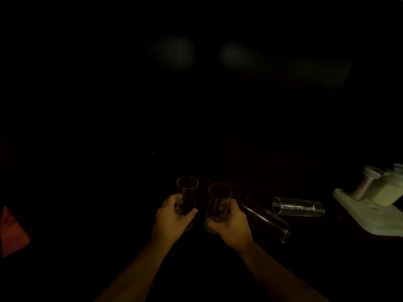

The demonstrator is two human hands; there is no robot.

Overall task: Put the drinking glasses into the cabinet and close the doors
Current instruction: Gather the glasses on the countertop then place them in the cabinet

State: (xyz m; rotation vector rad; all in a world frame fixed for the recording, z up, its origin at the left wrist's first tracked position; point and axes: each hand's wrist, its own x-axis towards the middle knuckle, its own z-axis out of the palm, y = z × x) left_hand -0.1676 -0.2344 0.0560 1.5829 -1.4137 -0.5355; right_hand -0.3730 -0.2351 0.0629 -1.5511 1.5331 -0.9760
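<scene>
The scene is very dark. My left hand [172, 216] grips a tall clear drinking glass [187, 188], held upright. Just to its right, my right hand [233, 223] grips a second clear glass [218, 197], also upright and tilted slightly. Two more clear glasses lie on their sides to the right: one [268, 221] close beside my right hand, the other [298, 207] farther right. The cabinet is lost in the darkness ahead; I cannot make out its doors.
A pale object with a spool-like part [370, 199] rests at the right edge on a light base. A reddish shape [13, 234] shows at the far left. Two faint blurred glows [174, 53] hang in the dark above.
</scene>
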